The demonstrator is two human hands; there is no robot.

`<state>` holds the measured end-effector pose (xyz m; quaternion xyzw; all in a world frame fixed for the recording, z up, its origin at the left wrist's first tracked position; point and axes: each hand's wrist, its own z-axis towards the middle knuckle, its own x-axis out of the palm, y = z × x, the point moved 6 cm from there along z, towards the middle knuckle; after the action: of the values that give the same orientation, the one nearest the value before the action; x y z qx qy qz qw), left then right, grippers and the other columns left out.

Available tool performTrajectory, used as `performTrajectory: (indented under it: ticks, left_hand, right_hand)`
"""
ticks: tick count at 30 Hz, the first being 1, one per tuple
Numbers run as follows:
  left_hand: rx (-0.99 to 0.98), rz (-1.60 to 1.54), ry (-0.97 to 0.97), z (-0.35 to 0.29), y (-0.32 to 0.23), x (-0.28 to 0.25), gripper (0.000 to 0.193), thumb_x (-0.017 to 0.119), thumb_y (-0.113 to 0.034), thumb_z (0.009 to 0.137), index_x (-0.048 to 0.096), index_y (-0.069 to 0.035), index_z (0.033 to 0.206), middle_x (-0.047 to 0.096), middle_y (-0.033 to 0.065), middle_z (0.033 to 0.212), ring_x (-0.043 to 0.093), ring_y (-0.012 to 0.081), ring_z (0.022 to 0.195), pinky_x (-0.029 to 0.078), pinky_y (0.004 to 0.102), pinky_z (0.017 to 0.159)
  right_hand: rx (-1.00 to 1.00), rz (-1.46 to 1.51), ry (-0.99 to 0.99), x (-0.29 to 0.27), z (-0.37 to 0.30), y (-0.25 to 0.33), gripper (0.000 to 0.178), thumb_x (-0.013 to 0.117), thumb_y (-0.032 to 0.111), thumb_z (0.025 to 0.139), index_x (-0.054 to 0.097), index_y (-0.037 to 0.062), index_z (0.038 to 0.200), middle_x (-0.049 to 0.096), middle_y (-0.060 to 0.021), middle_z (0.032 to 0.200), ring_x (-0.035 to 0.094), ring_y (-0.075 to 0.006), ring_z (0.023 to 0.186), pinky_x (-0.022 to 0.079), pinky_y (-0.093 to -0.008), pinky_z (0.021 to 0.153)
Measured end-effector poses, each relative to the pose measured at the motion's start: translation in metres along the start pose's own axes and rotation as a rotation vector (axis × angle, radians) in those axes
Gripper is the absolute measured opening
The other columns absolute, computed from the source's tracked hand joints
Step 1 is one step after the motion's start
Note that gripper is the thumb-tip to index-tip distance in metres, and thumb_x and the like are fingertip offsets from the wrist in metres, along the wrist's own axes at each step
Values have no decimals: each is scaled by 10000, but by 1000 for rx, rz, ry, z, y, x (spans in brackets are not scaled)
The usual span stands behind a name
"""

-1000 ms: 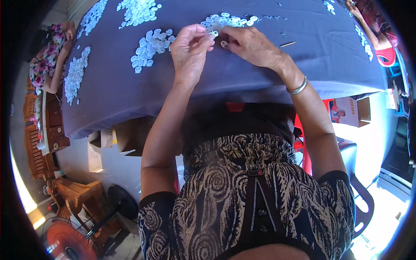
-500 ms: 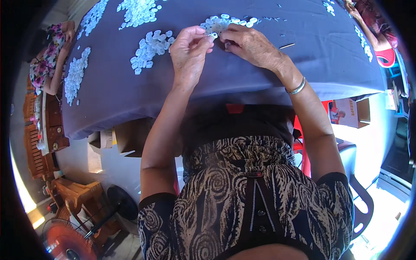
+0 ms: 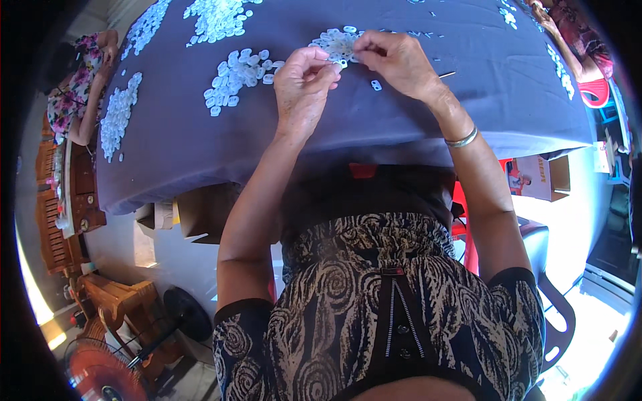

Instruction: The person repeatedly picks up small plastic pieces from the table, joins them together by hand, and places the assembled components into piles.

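Observation:
My left hand is closed, pinching a small white oval plastic piece with a dark hole between thumb and forefinger. Close beside it my right hand, with a bangle at the wrist, also has its thumb and fingers pressed together; what they hold, if anything, is too small to make out. Just beyond both hands lies a pile of similar white pieces, partly hidden by my fingers. One loose white piece rests on the dark cloth below my right hand.
More white piles lie on the dark cloth-covered table: one heap left of my hands, others farther off. A thin pointed stick lies at right. Another person's arm is at the left edge, another's at the right. A fan stands lower left.
Both hands have shifted a little; the left has moved right and nearer to me, its piece still pinched. A loose white piece now shows on the cloth below my right hand.

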<state>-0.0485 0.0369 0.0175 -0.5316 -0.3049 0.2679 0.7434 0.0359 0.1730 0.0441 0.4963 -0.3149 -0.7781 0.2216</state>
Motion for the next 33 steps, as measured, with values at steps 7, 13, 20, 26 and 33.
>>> performTrajectory:
  ticks: [7,13,20,26,33]
  left_hand:
    - [-29,44,55,-3,2,7,216,657,41,777,560,-6,964,619,75,800,599,104,671,509,219,574]
    - [-51,71,60,-4,2,9,221,662,40,775,561,-5,966,616,75,784,601,104,663,509,220,568]
    - [-52,90,69,-5,2,9,223,663,38,772,559,3,966,614,75,774,601,104,660,510,222,569]
    - [-58,73,77,-5,3,9,228,664,35,772,556,3,970,617,77,774,602,106,659,509,223,568]
    - [-58,73,73,-5,3,9,226,663,30,774,556,0,970,619,81,787,604,109,662,510,225,570]
  right_hand:
    - [13,278,-84,-7,1,3,139,593,132,895,645,41,987,602,20,765,525,-48,696,472,-218,642]
    - [-24,228,-90,-2,0,5,130,605,116,883,646,31,972,599,19,766,525,-47,709,472,-216,656]
    - [-17,187,-70,-2,-1,8,128,612,108,875,646,31,971,616,9,774,539,-55,710,474,-213,660]
    - [-27,168,-42,-1,0,10,129,605,100,877,644,24,973,628,-13,781,567,-62,733,487,-221,681]
    - [-20,139,-11,0,0,12,126,605,88,872,646,27,974,630,-14,784,558,-58,721,482,-218,668]
